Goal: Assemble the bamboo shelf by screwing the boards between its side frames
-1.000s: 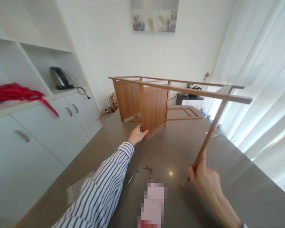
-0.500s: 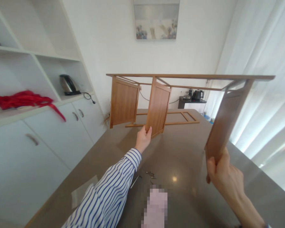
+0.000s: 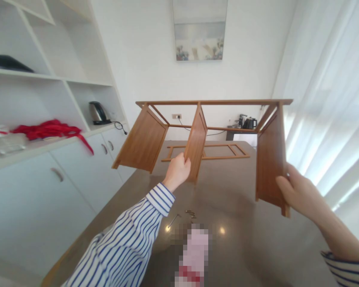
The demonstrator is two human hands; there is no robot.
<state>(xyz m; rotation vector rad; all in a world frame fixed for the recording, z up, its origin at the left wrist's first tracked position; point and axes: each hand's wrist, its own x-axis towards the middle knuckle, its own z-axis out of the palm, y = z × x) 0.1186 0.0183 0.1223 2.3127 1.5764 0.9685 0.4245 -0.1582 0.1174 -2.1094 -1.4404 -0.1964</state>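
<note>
A partly assembled wooden shelf unit (image 3: 242,102) is held up off the table, one long side frame on top and three shelf panels hanging from it. My left hand (image 3: 177,169) is closed around the lower edge of the middle panel (image 3: 197,137). At the right, my right hand (image 3: 300,189) grips the outer edge of the right panel (image 3: 270,159), thumb on its face. The left panel (image 3: 143,141) hangs untouched and slants outward. Beyond the unit, a second ladder-like wooden side frame (image 3: 227,158) lies flat on the table.
On the grey table (image 3: 227,195) near me lie several screws (image 3: 192,214) and a hex key (image 3: 174,220). White cabinets (image 3: 74,179) with shelves, a red cloth (image 3: 50,129) and a kettle (image 3: 98,113) line the left. A white curtain (image 3: 326,119) hangs at right.
The right end of the shelf unit has swung leftward and away, so the unit now sits squarer in front of me. Both hands keep their hold. The view has shifted slightly.
</note>
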